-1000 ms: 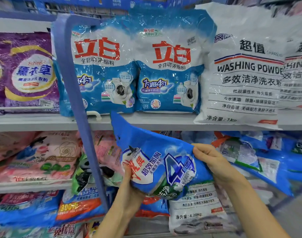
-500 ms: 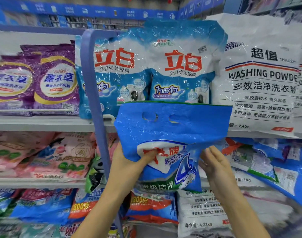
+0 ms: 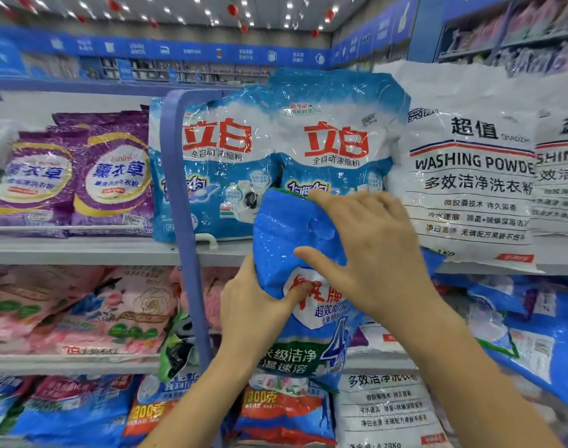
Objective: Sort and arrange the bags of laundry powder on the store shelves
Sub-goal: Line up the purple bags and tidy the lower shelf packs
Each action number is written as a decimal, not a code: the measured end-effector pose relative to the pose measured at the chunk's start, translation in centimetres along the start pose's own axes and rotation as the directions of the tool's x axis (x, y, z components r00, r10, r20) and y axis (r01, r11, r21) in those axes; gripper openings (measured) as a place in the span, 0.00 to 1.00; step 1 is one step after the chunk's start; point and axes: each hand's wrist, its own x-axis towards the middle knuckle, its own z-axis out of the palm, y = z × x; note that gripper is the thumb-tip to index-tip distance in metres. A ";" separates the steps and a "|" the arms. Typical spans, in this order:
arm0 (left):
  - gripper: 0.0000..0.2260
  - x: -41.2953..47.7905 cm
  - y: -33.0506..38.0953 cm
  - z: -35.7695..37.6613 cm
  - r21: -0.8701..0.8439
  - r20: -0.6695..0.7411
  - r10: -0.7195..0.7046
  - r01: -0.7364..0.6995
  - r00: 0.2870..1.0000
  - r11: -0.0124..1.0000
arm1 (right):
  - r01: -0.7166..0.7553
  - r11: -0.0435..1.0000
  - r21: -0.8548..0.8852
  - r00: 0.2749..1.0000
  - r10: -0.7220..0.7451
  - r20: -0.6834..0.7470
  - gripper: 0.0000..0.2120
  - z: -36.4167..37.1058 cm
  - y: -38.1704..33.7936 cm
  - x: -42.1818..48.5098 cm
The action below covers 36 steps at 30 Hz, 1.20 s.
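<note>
Store shelves behind creased blue bag

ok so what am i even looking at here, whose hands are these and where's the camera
No machine here: these are a person's two bare hands, filmed by one wide-angle camera worn on their head, so the arms enter from the bottom. The left hand grips a blue bag by its left edge, thumb on the front; the right hand lies spread over its upper part. Behind, on the upper shelf, stand two blue-and-white bags, purple bags to their left, white washing powder bags to their right. On the shelf below lie pink bags.
</note>
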 end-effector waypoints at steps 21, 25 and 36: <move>0.29 1.3 0.4 -1.6 -0.382 0.184 0.145 -0.065 0.972 0.922 | -0.012 0.923 0.384 0.999 0.026 -0.032 0.21 -1.7 3.0 6.3; 0.40 1.0 -1.2 -1.5 -0.448 0.407 0.151 0.053 0.901 0.892 | 0.131 0.940 0.314 0.986 -0.090 -0.141 0.20 -2.8 3.2 8.2; 0.26 1.9 -1.4 0.2 -0.504 0.427 0.142 0.105 0.893 0.857 | 0.317 0.943 0.103 0.904 -0.268 -0.332 0.20 -1.2 6.5 9.7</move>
